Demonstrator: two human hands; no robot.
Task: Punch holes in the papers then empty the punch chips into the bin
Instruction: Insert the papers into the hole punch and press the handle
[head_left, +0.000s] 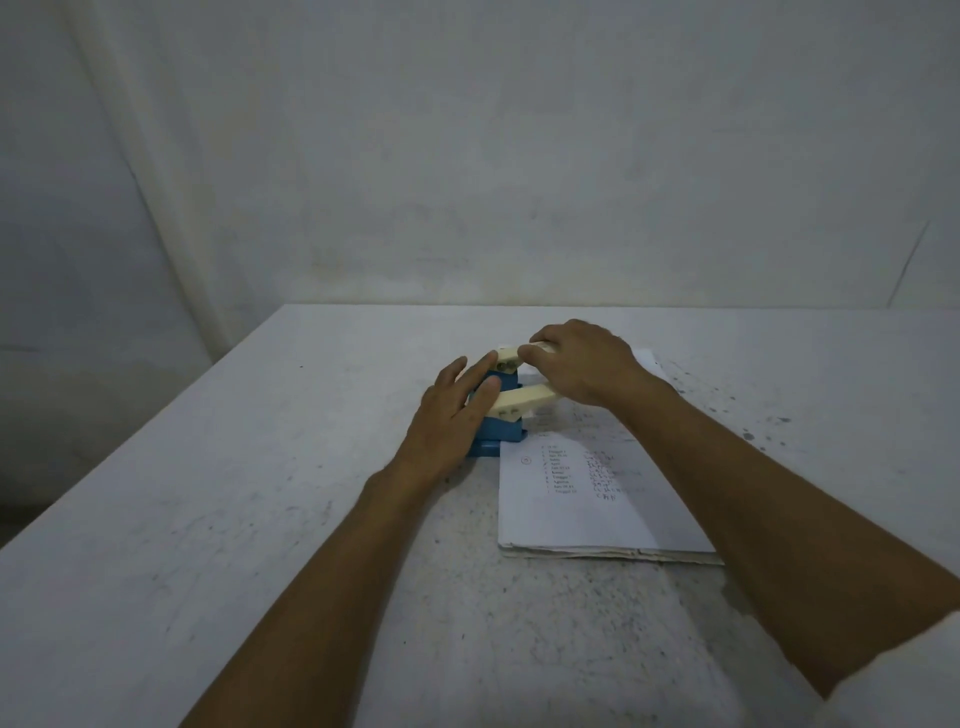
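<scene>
A blue hole punch (139, 435) with a cream lever (522, 399) stands on the white table (260, 519), at the left edge of a stack of printed papers (582, 499). The lever is raised. My left hand (452, 415) lies flat against the punch's left side, fingers spread over the blue body. My right hand (582, 369) rests on top of the lever, fingers curled over its far end. The paper's left edge runs into the punch's slot, partly hidden under my right hand. No bin is in view.
A pale wall (467, 156) rises behind the table's far edge. Dark specks dot the tabletop to the right of the papers (748, 431). The table's left edge runs diagonally toward me.
</scene>
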